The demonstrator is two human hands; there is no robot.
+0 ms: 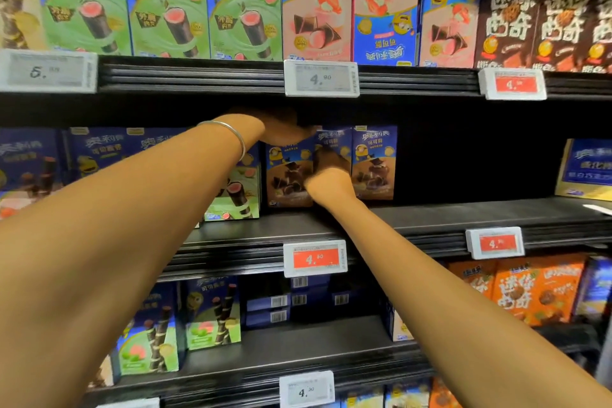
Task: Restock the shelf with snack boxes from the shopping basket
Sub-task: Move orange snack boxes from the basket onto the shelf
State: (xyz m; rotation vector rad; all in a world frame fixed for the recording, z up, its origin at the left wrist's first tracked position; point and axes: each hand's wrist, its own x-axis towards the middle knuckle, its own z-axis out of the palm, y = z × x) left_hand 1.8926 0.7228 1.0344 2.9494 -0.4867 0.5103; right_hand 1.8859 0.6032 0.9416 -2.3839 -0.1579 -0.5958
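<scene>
Three brown chocolate snack boxes stand side by side on the middle shelf (pixel 463 212). My left hand (pixel 281 129), with a silver bangle on its wrist, lies over the top of the left brown box (pixel 286 179) and grips its upper edge. My right hand (pixel 326 180) reaches in from below. Its fingers are curled round the lower front of the middle brown box (pixel 334 142). The third brown box (pixel 374 166) stands just right of it, untouched. The shopping basket is out of view.
A green snack box (pixel 236 192) stands left of the brown ones, under my left forearm. Right of the brown boxes the middle shelf is dark and bare up to a blue box (pixel 586 169). Price tags (pixel 314 258) hang on the shelf edges. Full rows fill the shelf above.
</scene>
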